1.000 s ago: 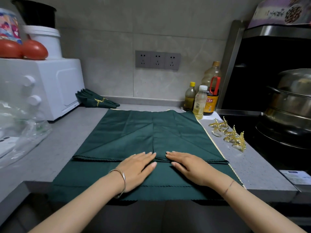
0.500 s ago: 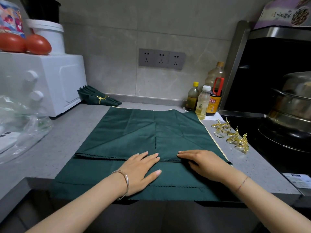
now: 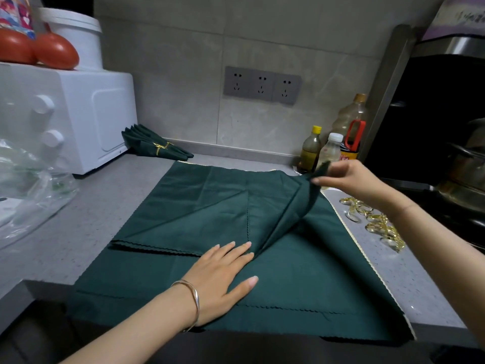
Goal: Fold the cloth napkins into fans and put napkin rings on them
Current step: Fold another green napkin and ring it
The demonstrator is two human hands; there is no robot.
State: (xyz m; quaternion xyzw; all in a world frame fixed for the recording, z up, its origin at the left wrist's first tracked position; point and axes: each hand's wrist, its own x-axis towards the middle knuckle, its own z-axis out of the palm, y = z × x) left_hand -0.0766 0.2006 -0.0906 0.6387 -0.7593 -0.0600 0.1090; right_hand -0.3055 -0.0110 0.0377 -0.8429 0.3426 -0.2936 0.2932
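Dark green cloth napkins (image 3: 199, 206) lie stacked flat on the grey counter (image 3: 78, 232). My left hand (image 3: 223, 274) lies flat with straight fingers on the cloth near the scalloped front edge. My right hand (image 3: 351, 179) pinches the far right corner of the top napkin and holds it lifted above the stack. Several gold napkin rings (image 3: 372, 222) lie on the counter to the right of the cloth. A finished green fan napkin with a gold ring (image 3: 154, 145) rests at the back by the white oven.
A white oven (image 3: 65, 114) with tomatoes on top stands at the left, a clear plastic bag (image 3: 29, 190) in front of it. Three bottles (image 3: 330, 151) stand at the back right. A black stove with a steel pot (image 3: 467, 174) fills the right.
My right hand left the front edge, moved to the far right corner of the top napkin and lifted it. My left hand stayed pressed on the cloth.
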